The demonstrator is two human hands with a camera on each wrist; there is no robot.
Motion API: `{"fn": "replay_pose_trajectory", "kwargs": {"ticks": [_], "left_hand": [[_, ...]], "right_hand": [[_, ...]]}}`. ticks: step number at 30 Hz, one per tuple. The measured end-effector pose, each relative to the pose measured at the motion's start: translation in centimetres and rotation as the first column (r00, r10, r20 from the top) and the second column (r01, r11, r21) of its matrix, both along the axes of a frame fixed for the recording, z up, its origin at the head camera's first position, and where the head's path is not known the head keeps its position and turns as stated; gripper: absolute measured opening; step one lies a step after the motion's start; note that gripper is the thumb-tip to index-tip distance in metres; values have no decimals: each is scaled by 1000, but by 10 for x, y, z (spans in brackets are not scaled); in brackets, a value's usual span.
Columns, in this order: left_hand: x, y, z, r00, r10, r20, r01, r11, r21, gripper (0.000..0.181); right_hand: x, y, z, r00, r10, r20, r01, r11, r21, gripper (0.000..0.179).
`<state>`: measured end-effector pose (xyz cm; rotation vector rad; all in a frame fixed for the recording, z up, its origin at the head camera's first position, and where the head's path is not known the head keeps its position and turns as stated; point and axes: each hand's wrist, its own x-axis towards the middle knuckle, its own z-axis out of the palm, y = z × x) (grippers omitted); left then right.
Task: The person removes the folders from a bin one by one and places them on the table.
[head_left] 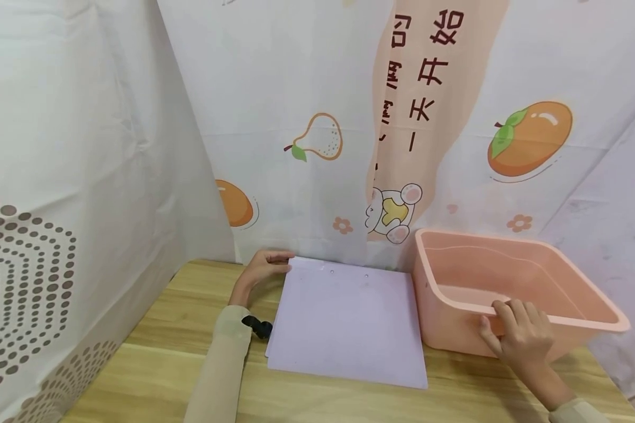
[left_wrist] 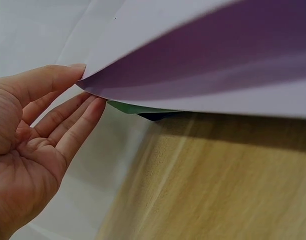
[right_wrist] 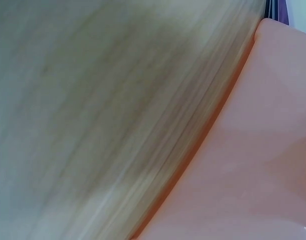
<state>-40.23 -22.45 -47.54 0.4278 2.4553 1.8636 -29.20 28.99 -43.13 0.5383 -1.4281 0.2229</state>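
Note:
A stack of flat lilac folders (head_left: pixel 349 323) lies on the wooden table, two small round marks near its far edge. At the far left corner my left hand (head_left: pixel 267 267) pinches the top lilac folder (left_wrist: pixel 192 55), thumb on the upper layer and fingertips at the lower one, whose layers part there. Beneath it show a green edge (left_wrist: pixel 130 107) and a dark blue edge (left_wrist: pixel 155 116). My right hand (head_left: pixel 524 335) grips the near rim of a pink plastic bin (head_left: pixel 450 326), fingers over the rim and thumb outside. The bin's side (right_wrist: pixel 242 150) fills the right of the right wrist view, without the hand.
Wood-grained table (head_left: pixel 159 352) runs along the left and front of the stack. A white printed curtain (head_left: pixel 275 88) hangs right behind the stack and bin. Another curtain with dots (head_left: pixel 84 147) hangs at the left. A black strap (head_left: pixel 256 326) is on the left sleeve.

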Motion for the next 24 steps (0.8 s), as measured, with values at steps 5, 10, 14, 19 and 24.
{"fn": "replay_pose_trajectory", "kwargs": {"ticks": [5, 10, 14, 19, 24], "left_hand": [[1, -3, -1, 1000, 11, 3, -11, 1000, 0, 42], [2, -3, 1, 1000, 12, -1, -12, 1000, -6, 42], [0, -4, 1, 1000, 11, -9, -11, 1000, -14, 40], [-3, -5, 0, 1000, 10, -8, -10, 1000, -27, 38], [-3, -5, 0, 1000, 13, 7, -12, 999, -36, 37]], "right_hand": [[0, -3, -3, 1000, 2, 5, -2, 1000, -1, 53], [-1, -3, -2, 1000, 4, 6, -4, 1000, 5, 53], [-4, -2, -2, 1000, 7, 6, -7, 1000, 9, 54], [-4, -1, -2, 1000, 8, 15, -9, 1000, 17, 54], [-3, -2, -3, 1000, 22, 21, -22, 1000, 19, 55]]}}
